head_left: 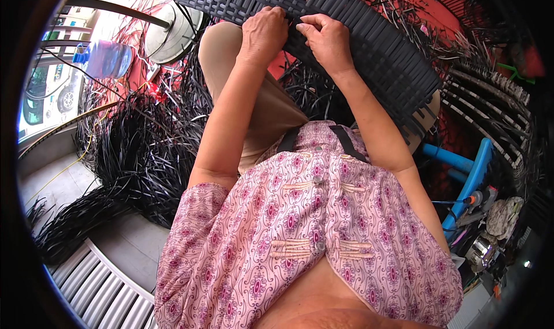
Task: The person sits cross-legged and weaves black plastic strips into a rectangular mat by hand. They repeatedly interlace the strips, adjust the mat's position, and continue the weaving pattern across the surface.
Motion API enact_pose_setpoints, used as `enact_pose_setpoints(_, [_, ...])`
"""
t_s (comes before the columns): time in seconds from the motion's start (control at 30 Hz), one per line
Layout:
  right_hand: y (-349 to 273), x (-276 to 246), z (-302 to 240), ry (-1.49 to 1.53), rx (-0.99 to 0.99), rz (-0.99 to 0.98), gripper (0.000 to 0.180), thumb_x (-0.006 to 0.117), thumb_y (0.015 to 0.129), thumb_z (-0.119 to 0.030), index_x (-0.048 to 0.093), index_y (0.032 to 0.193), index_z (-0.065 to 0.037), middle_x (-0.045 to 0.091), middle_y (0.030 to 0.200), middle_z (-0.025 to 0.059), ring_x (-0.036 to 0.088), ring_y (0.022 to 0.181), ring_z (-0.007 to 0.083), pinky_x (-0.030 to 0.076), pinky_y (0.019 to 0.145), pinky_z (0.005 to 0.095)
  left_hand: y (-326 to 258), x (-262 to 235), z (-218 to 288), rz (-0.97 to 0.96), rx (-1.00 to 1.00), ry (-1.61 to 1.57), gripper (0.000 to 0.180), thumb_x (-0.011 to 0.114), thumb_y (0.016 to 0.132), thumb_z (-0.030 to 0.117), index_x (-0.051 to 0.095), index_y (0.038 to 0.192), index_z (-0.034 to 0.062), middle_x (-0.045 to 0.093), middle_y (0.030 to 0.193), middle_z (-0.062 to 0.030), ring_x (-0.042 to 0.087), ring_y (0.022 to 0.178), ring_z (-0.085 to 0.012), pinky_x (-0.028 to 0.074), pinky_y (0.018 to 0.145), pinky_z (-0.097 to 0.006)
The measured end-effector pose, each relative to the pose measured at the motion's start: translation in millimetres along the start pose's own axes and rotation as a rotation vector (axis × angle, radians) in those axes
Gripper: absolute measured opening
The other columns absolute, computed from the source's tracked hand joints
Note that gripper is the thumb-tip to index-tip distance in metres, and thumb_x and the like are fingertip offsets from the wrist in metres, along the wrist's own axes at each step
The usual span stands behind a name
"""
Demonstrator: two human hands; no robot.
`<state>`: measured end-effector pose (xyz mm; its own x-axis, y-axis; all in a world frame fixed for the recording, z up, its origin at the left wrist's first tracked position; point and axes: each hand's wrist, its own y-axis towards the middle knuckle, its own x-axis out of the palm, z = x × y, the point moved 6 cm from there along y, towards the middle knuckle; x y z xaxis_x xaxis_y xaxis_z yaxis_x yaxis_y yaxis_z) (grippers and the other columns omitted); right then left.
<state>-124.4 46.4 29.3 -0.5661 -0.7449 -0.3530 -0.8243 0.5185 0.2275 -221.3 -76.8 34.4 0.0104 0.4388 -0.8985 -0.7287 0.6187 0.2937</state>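
Observation:
A curved panel of woven black plastic strips (381, 58) lies across my lap and knees, reaching from the top middle to the right. My left hand (262, 34) is bent over its near edge, fingers pressed into the weave. Right beside it, my right hand (326, 37) pinches a black strip at the same edge. The two hands nearly touch. My fingertips are partly hidden in the weave.
A thick heap of loose black strips (133, 156) covers the floor at my left. A blue water jug (107, 58) and a round metal fan base (170, 34) stand behind it. A blue frame (470, 182), tools and a rag (502, 216) sit at my right.

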Motion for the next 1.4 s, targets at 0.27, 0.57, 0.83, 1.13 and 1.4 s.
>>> enact_pose_setpoints(0.27, [2.1, 2.8, -14.2, -0.231, -0.103, -0.011, 0.020, 0.075, 0.083, -0.019, 0.077, 0.095, -0.003, 0.075, 0.088, 0.0184, 0.074, 0.085, 0.0343, 0.059, 0.080, 0.0426, -4.0, 1.2, -3.3, 0.060, -0.044, -0.120, 0.023, 0.057, 0.097, 0.019, 0.071, 0.105, 0.0026, 0.071, 0.100, -0.0198, 0.069, 0.095, -0.0388, 0.054, 0.087, -0.047])
enact_pose_setpoints(0.57, [14.5, 23.2, -18.1, -0.523, -0.070, -0.086, 0.016, 0.070, 0.083, -0.021, 0.078, 0.087, -0.007, 0.074, 0.087, 0.0185, 0.073, 0.086, 0.0368, 0.059, 0.081, 0.0469, -2.0, 10.9, -10.0, 0.066, -0.059, -0.191, 0.024, 0.056, 0.098, 0.018, 0.070, 0.104, -0.0004, 0.071, 0.105, -0.0222, 0.068, 0.102, -0.0392, 0.053, 0.092, -0.047])
enact_pose_setpoints(0.83, [23.9, 29.8, -18.2, -0.636, -0.012, -0.116, 0.018, 0.070, 0.084, -0.021, 0.080, 0.093, -0.009, 0.075, 0.091, 0.0178, 0.073, 0.091, 0.0362, 0.058, 0.084, 0.0449, 1.1, 6.5, -15.4, -0.025, -0.083, -0.291, 0.029, 0.058, 0.095, 0.018, 0.070, 0.114, -0.0001, 0.071, 0.107, -0.0210, 0.070, 0.099, -0.0374, 0.054, 0.092, -0.044])
enact_pose_setpoints(1.13, [15.1, 36.2, -25.0, -0.665, -0.109, -0.025, 0.016, 0.071, 0.086, -0.017, 0.072, 0.097, -0.006, 0.074, 0.094, 0.0172, 0.073, 0.089, 0.0372, 0.058, 0.080, 0.0468, 11.3, -3.9, -22.4, -0.082, 0.009, -0.181, 0.030, 0.066, 0.090, 0.021, 0.071, 0.112, 0.0019, 0.073, 0.100, -0.0171, 0.073, 0.089, -0.0306, 0.056, 0.085, -0.040])
enact_pose_setpoints(1.4, [14.9, 44.1, -38.8, -0.614, -0.265, -0.031, 0.021, 0.071, 0.085, -0.013, 0.059, 0.098, -0.001, 0.071, 0.094, 0.0188, 0.073, 0.083, 0.0364, 0.059, 0.073, 0.0457, 15.1, -7.9, -46.4, -0.153, -0.151, -0.332, 0.021, 0.070, 0.084, 0.023, 0.076, 0.095, 0.0054, 0.074, 0.093, -0.0163, 0.070, 0.093, -0.0333, 0.055, 0.087, -0.043])
